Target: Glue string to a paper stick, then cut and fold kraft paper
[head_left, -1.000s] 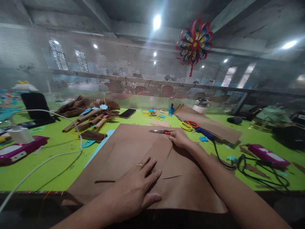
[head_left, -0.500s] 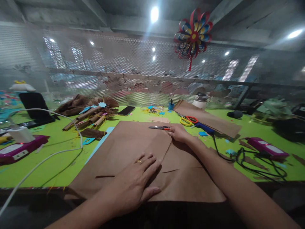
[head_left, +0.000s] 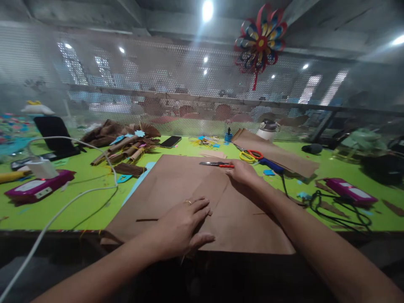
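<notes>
A wide sheet of brown kraft paper point(head_left: 176, 181) lies in front of me, creased and with short dark slits or folds in it. My left hand point(head_left: 183, 225) rests palm down on its near part, fingers stretched out and thumb apart, a ring on one finger. Near the sheet's far edge, the curled fingers of my right hand point(head_left: 243, 173) are at the red handles of a pair of scissors point(head_left: 216, 164). Their dark blades point left, low over the paper. The far ends of the handles are hidden by the hand.
Yellow-and-red-handled scissors point(head_left: 251, 156) and more brown paper point(head_left: 277, 153) lie behind my right hand. Brown paper rolls point(head_left: 126, 149) and a phone point(head_left: 171, 142) are at the back left. Purple power strips point(head_left: 41, 187) with cables flank the sheet on the green table point(head_left: 85, 210).
The view has shifted slightly. More of the scissors' red handles now shows beyond my right fingers. My left hand stays spread on the paper.
</notes>
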